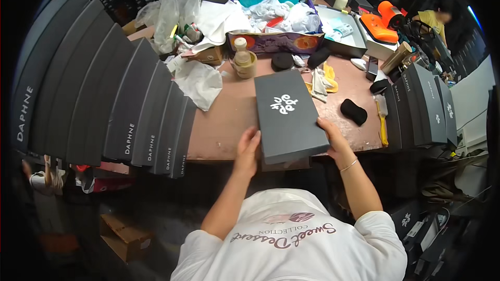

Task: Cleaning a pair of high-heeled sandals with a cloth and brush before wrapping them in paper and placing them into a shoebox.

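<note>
A dark grey shoebox with white lettering on its closed lid is between my two hands, over the near edge of the table. My left hand presses along its left side, thumb upward. At the near right corner, my right hand grips it with the thumb by the lid's edge and the other fingers hidden beneath. What the box contains cannot be seen. Just beyond its right side lie a yellow and white cloth and a black sponge-like pad.
Tall stacks of dark boxes stand on the left, and more dark boxes on the right. Farther back are a glue-coloured bottle, a purple carton of crumpled paper and an orange tool. A yellow-handled brush lies at right.
</note>
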{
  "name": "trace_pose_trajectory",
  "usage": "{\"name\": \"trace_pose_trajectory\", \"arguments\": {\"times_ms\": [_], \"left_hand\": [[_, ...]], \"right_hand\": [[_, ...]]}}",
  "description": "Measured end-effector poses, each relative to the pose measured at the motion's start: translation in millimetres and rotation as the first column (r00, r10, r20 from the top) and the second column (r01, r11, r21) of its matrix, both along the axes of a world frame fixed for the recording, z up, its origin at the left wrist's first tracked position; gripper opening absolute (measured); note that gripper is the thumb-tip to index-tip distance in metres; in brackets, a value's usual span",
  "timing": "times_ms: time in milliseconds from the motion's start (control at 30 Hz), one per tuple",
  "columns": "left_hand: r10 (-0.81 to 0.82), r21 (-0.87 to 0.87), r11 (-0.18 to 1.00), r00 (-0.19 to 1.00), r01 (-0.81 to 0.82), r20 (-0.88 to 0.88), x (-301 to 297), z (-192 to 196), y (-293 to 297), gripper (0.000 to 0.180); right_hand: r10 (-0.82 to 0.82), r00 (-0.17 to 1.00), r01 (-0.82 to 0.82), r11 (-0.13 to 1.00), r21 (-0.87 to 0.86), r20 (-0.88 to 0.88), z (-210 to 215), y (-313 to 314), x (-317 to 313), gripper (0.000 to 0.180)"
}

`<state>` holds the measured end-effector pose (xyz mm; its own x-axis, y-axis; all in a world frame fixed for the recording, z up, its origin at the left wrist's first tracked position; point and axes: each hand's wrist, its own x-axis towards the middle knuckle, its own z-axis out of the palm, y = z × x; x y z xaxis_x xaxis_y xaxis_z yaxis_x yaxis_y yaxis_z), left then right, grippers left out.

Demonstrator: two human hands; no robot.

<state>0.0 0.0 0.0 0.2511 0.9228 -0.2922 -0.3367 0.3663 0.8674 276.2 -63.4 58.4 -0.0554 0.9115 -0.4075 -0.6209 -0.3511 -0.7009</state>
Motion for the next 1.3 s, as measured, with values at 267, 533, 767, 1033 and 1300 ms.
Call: {"name": "trace_pose_trajectory", "arguments": {"times_ms": [267,533,767,1033,1300], "left_hand": [[-0.073,0.262,0.939,0.876,0.222,-0.477,-129.0,24.0,40.1,0.071],[0.106,0.517,0.699,0.644,0.493,-0.757,-18.1,12.2,23.6,0.046],[-0.17,0.211,0.954,0.963,0.214,-0.208,22.5,5.2,13.9,0.061],[-0.404,0.004,0.908,0.871,0.419,0.28,-4.6,45.6,11.5,0.085],[-0.453,-0.094,0.857,0.827,0.507,0.331,-42.1,24.9,-29.3,0.078]], "right_hand": [[0.059,0.554,-0.634,0.677,0.374,0.831,1.8,15.1,-163.4,0.06],[0.138,-0.146,-0.473,0.86,-0.192,0.98,-51.6,4.2,-87.0,0.051],[0.066,0.121,-0.271,0.962,-0.031,0.991,-34.7,5.3,-74.9,0.023],[-0.444,0.079,-0.58,0.708,0.403,0.893,51.6,5.7,-114.2,0.022],[-0.292,0.233,-0.899,0.298,0.32,0.928,45.7,-31.0,-162.3,0.023]]}}
